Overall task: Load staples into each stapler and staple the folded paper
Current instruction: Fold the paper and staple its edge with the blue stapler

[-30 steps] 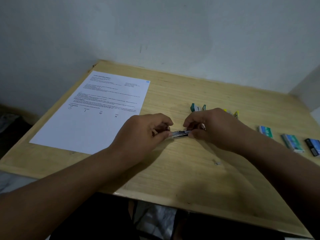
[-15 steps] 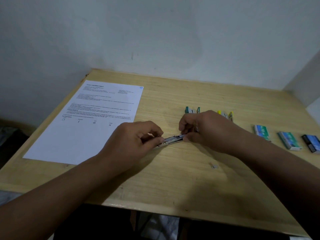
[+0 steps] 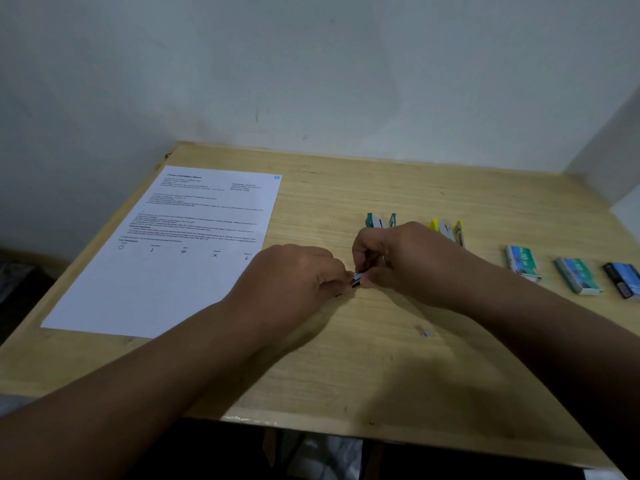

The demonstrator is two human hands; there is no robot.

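One printed sheet [image 3: 162, 251] lies flat at the left, text too small to read. Both hands, left [image 3: 294, 275] and right [image 3: 398, 258], pinch a staple strip [image 3: 357, 279] mid-table. Two staplers behind: green [image 3: 380, 221], yellow [image 3: 446, 230]. Three staple boxes [image 3: 522, 263] at right; two show "10".

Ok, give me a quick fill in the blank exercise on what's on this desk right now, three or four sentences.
1. The printed sheet lies on the ____ side of the desk.
2. Right of the hands, ____ staple boxes lie in a row.
3. Both hands, left and right, pinch a small ____ strip.
4. Behind the right hand sit a green stapler and a ____ one.

Missing words: left; three; metal; yellow
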